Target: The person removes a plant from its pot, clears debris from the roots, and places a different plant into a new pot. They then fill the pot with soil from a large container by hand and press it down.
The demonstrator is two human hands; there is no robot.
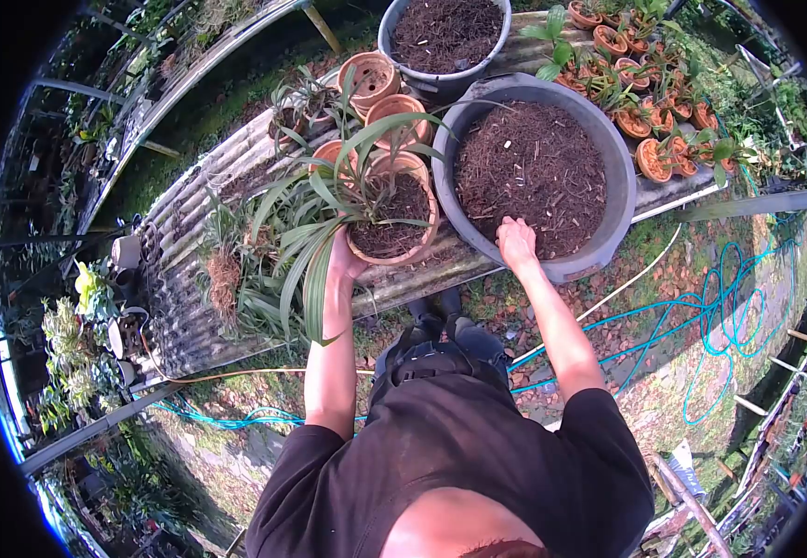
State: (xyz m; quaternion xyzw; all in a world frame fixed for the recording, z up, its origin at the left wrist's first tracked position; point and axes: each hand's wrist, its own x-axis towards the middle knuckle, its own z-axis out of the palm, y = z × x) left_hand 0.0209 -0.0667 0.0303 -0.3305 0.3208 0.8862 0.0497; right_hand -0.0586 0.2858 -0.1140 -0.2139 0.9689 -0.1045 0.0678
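Left hand against plant pot on desk, finger spread hidden: brace low, spare leaves | right hand bunched at soil in tub, can't tell what's pinched: gather loosely

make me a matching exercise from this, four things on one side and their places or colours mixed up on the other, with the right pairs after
1. left hand
2. right hand
3. hose
4. shirt

A. black
B. at the soil in the larger grey tub
C. blue-green
D. against a clay pot

Pairs: 1-D, 2-B, 3-C, 4-A
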